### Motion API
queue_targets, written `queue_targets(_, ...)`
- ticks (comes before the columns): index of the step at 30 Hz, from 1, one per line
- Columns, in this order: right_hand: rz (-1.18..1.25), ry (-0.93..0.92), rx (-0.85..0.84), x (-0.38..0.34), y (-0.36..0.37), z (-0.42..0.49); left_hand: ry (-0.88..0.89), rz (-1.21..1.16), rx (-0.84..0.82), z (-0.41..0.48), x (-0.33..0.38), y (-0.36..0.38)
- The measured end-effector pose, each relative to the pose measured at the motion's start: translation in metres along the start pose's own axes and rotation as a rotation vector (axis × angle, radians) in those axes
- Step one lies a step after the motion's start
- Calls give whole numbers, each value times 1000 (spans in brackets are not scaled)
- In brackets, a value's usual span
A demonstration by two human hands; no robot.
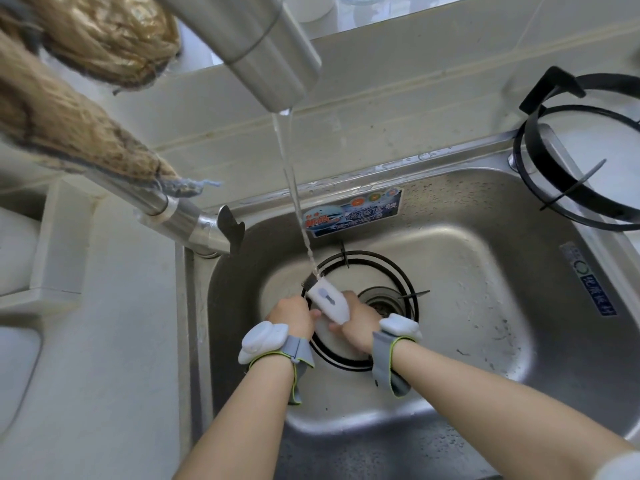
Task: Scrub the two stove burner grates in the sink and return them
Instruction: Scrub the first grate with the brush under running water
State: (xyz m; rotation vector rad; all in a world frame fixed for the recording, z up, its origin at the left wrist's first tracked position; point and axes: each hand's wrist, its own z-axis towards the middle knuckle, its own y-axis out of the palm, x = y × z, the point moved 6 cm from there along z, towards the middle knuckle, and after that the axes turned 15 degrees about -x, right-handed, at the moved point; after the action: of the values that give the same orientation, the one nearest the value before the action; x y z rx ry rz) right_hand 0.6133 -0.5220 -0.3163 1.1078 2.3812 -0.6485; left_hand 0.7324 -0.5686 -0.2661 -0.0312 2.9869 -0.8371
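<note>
One black grate lies flat on the bottom of the sink, right around the drain. The left hand has its grip closed on the left side of this grate, with the fingers curled over the ring. The right hand has its grip closed around a white brush. The dark hairs of the brush point up and away from the person and sit at the far left part of the ring. A thin stream of water falls from the big silver tap and lands on the tip of the brush. Each wrist wears a grey band with a white box on it, the left band and the right band. The other grate sits up on the table at the right, by the sink's far corner. A blue sticker is stuck on the back wall of the sink. A brown shaggy rag hangs over the tap's pipe on the left.
</note>
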Motion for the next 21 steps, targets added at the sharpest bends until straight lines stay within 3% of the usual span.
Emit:
queue_targets(3,423,59,8,11,-17,3,-3,-30,-23,0,0,3)
queue_targets(5,536,95,4,12,-14,1,2,-21,-33,-1,2,6)
queue_targets(12,24,36,-123,-1,-21,-9,55,-78,-171,-10,-13,26)
queue_targets(17,21,93,-148,-6,-32,-14,-45,-138,49,-9,-32,-5)
queue_targets(21,47,86,-118,-4,-26,-6,-21,-2,-15,-5,-6,6)
